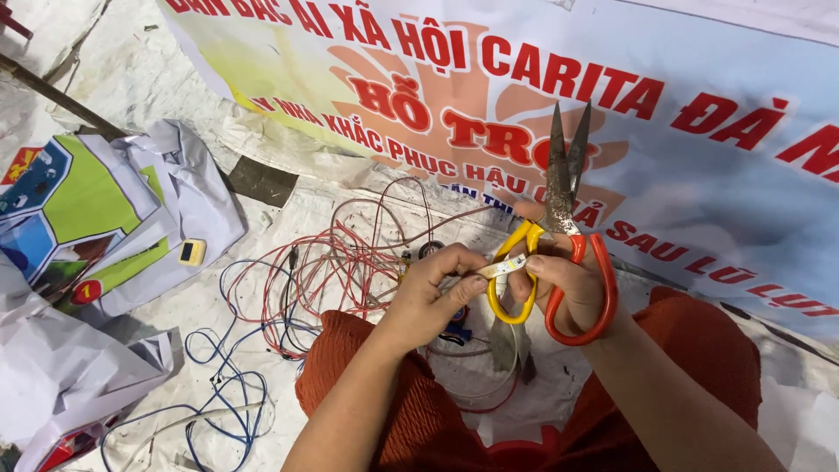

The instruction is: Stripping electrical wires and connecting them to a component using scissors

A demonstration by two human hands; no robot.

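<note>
The right hand point(568, 284) is gripping scissors point(559, 218) blades-up, clear of the small strip point(505, 267) that the left hand point(437, 288) is pinching, keeping both fingertips free.

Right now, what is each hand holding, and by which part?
Right hand: orange- and yellow-handled metal scissors, by the handle loops. Both hands pinch a small pale strip, left hand at its left end.

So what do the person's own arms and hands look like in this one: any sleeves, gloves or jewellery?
Both forearms are bare to the bottom edge of the picture, with no sleeves in view. The left hand and the right hand wear no gloves, and no rings, watch or bracelets show. The nails are short and unpainted as far as can be seen.
</note>
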